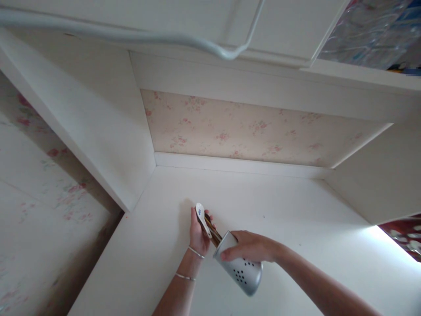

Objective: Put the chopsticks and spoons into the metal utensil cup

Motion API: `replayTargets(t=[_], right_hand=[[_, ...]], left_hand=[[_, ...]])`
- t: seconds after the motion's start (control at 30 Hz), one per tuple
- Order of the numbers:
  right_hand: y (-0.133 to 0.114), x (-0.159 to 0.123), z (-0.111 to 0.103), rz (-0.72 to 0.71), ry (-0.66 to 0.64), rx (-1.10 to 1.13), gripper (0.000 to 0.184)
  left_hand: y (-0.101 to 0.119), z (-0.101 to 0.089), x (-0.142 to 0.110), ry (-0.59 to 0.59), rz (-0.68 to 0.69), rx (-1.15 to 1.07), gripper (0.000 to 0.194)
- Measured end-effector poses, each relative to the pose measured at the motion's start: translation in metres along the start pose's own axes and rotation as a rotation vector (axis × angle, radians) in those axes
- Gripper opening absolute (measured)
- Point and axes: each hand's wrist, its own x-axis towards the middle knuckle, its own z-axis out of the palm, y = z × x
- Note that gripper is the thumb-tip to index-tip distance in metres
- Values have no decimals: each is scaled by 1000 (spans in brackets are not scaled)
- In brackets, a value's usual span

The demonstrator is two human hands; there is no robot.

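Observation:
My left hand [198,235], with two thin bangles on its forearm, is closed around a bundle of utensils. On top of that bundle lies a white soup spoon [200,215] with a small blue pattern on its bowl. Beside it are brown chopsticks [215,235], whose lower ends run into the mouth of a utensil holder [241,274]. The holder is a silver-grey cup with round holes, tilted so that its mouth faces my left hand. My right hand [246,246] grips the holder near its rim. The inside of the holder is mostly hidden.
Beneath my hands is a white surface [279,202], with a white side panel [85,109] at left. Behind it runs floral wallpaper [223,127]. Overhead hang a white cabinet [184,17] and a pale cable [131,35]. Clear plastic items [368,35] are at upper right.

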Motion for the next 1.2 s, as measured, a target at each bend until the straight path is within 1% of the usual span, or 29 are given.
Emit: replayTargets(t=[0.03,0.13,0.17,0.2,0.27,0.3,0.43,0.53,0.63,0.73,0.83,0.93,1.03,1.1,1.2], right_hand=[[1,-1,2,2,-9,53,36],[7,-5,8,-6,-54,252,35],[10,-7,9,-20,-69,317,36],[14,-10,10,-38,-83,374,38],[23,-16,13,-84,-113,460,43],[29,-19,15,-103,-124,489,45],[55,-30,28,-139,-155,567,54],[76,-35,39,-193,-184,636,56],[99,-37,48,-273,-207,744,58],[127,-32,57,-353,-237,913,60],[155,-25,63,-384,-234,1096,62],[177,-20,65,-432,-172,1235,61],[184,-19,63,-505,-71,1339,59],[182,-18,61,-550,53,1377,60],[178,-13,55,-595,322,1391,65]], left_hand=[[-1,1,0,6,6,12,48],[-8,3,0,53,75,27,35],[-11,3,0,67,98,50,37],[-14,3,0,75,114,78,44],[-20,3,0,62,128,137,56],[-22,3,0,47,136,165,56],[-25,2,6,46,208,253,43],[-19,2,13,82,252,317,39],[-7,7,19,110,300,428,37],[11,21,28,120,348,608,34],[30,40,41,120,409,843,35],[49,56,59,104,440,1141,37],[65,63,79,56,422,1488,36],[74,63,94,24,416,1706,35],[82,58,114,-22,450,1981,31]])
